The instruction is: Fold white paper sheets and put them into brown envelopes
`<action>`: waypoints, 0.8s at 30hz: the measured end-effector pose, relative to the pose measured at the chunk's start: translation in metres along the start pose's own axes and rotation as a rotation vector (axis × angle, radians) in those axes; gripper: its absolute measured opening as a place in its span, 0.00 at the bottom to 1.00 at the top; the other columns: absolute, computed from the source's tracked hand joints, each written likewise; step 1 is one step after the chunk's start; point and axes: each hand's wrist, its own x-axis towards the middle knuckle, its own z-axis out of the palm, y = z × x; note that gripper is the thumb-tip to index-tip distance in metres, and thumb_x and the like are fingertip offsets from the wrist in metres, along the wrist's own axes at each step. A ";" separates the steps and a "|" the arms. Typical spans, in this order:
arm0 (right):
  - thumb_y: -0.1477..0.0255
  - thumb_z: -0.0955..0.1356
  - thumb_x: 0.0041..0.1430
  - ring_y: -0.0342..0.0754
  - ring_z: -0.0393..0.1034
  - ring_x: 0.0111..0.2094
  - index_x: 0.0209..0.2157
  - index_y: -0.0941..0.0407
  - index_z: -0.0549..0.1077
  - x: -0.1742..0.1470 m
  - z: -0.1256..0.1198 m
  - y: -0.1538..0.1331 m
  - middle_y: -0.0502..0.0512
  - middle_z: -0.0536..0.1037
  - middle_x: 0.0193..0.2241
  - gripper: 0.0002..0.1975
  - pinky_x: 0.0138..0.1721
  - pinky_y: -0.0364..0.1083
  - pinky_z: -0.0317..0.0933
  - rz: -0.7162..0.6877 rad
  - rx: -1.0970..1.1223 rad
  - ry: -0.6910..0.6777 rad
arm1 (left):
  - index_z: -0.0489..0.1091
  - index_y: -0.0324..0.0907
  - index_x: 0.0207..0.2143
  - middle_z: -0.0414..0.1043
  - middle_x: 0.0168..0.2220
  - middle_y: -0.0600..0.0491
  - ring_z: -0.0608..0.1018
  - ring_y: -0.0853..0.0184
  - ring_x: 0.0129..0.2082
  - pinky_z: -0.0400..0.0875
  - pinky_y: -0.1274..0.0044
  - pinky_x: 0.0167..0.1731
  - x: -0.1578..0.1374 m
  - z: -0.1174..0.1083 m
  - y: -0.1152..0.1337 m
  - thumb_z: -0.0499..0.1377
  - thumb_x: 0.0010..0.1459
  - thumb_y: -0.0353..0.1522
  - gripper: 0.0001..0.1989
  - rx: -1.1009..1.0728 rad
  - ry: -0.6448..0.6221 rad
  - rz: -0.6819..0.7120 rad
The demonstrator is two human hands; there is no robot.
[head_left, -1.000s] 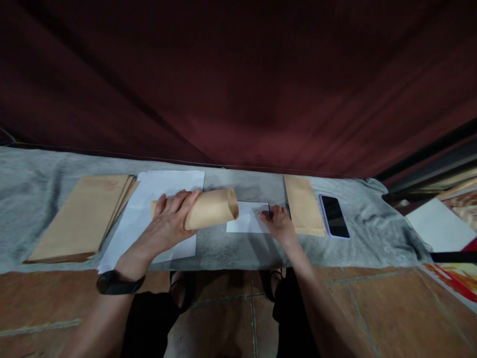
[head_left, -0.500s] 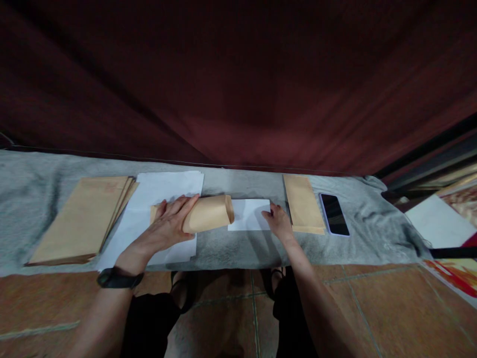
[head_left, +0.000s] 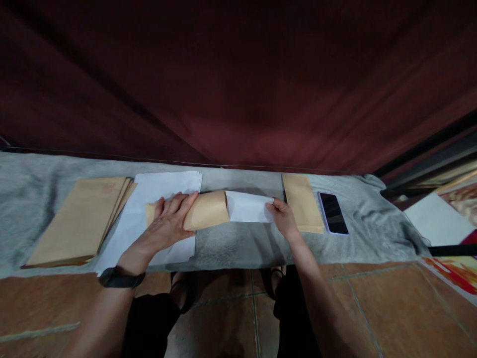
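Note:
My left hand [head_left: 169, 219] is wrapped over a brown paper envelope [head_left: 206, 210], which bulges with its mouth facing right. Between the thumb and fingers of my right hand [head_left: 282, 215] is the right end of a folded white paper [head_left: 249, 206]. The paper's left end meets the envelope's mouth; how far it reaches inside is hidden. Under my left hand and the envelope lies a stack of white sheets [head_left: 167, 181]. Just right of my right hand are smaller brown envelopes [head_left: 303, 201].
A pile of large brown envelopes [head_left: 78, 214] lies at the left on a grey cloth [head_left: 231, 248]. At the right is a phone [head_left: 334, 214] with a dark screen. A dark red curtain [head_left: 238, 99] hangs behind, and tiled floor [head_left: 372, 308] shows in front.
The folded paper has risen off the cloth and its left end is now at the envelope's mouth. My right hand has shifted slightly right and lifted; my left hand stays on the envelope.

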 end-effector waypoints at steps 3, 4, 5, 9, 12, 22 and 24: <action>0.57 0.67 0.53 0.47 0.65 0.29 0.26 0.53 0.75 0.000 -0.003 0.005 0.47 0.73 0.23 0.14 0.33 0.44 0.59 0.005 -0.056 -0.053 | 0.41 0.48 0.75 0.60 0.66 0.38 0.60 0.41 0.69 0.43 0.44 0.68 0.000 0.001 0.001 0.65 0.53 0.39 0.53 0.012 0.013 0.024; 0.58 0.67 0.53 0.47 0.65 0.29 0.26 0.53 0.75 0.000 -0.005 0.005 0.47 0.74 0.23 0.13 0.33 0.45 0.58 0.008 -0.063 -0.062 | 0.41 0.48 0.75 0.61 0.66 0.38 0.60 0.41 0.69 0.42 0.44 0.68 0.001 0.000 0.002 0.65 0.53 0.38 0.53 0.012 0.015 0.036; 0.59 0.67 0.52 0.47 0.65 0.28 0.26 0.53 0.75 0.000 -0.006 0.006 0.47 0.73 0.23 0.12 0.32 0.44 0.58 0.011 -0.073 -0.074 | 0.41 0.48 0.76 0.61 0.66 0.39 0.59 0.42 0.70 0.40 0.43 0.68 0.001 0.000 0.003 0.65 0.53 0.38 0.53 0.011 0.017 0.047; 0.62 0.68 0.52 0.46 0.64 0.26 0.24 0.53 0.75 0.000 -0.007 0.006 0.47 0.72 0.20 0.10 0.30 0.44 0.57 0.023 -0.090 -0.114 | 0.41 0.49 0.75 0.62 0.65 0.39 0.60 0.42 0.70 0.37 0.43 0.69 0.003 -0.004 0.011 0.66 0.53 0.37 0.53 -0.003 0.029 0.071; 0.63 0.69 0.53 0.47 0.66 0.28 0.24 0.53 0.76 0.000 -0.003 0.007 0.47 0.72 0.20 0.10 0.30 0.43 0.59 0.043 -0.046 -0.165 | 0.41 0.48 0.75 0.62 0.66 0.38 0.60 0.42 0.69 0.38 0.43 0.69 0.006 -0.006 0.018 0.67 0.51 0.37 0.55 -0.006 0.019 0.087; 0.57 0.67 0.57 0.46 0.66 0.28 0.25 0.53 0.76 -0.013 0.026 0.003 0.48 0.73 0.24 0.16 0.31 0.44 0.57 0.090 0.005 -0.259 | 0.39 0.48 0.75 0.57 0.68 0.38 0.57 0.42 0.71 0.39 0.43 0.68 0.016 0.001 0.045 0.68 0.52 0.39 0.56 0.003 -0.024 0.186; 0.57 0.68 0.57 0.48 0.69 0.32 0.26 0.53 0.77 -0.015 0.030 0.002 0.50 0.76 0.27 0.15 0.35 0.45 0.60 0.070 0.000 -0.269 | 0.39 0.47 0.75 0.57 0.68 0.38 0.57 0.42 0.71 0.39 0.43 0.68 0.018 0.002 0.050 0.68 0.53 0.38 0.55 0.004 -0.024 0.197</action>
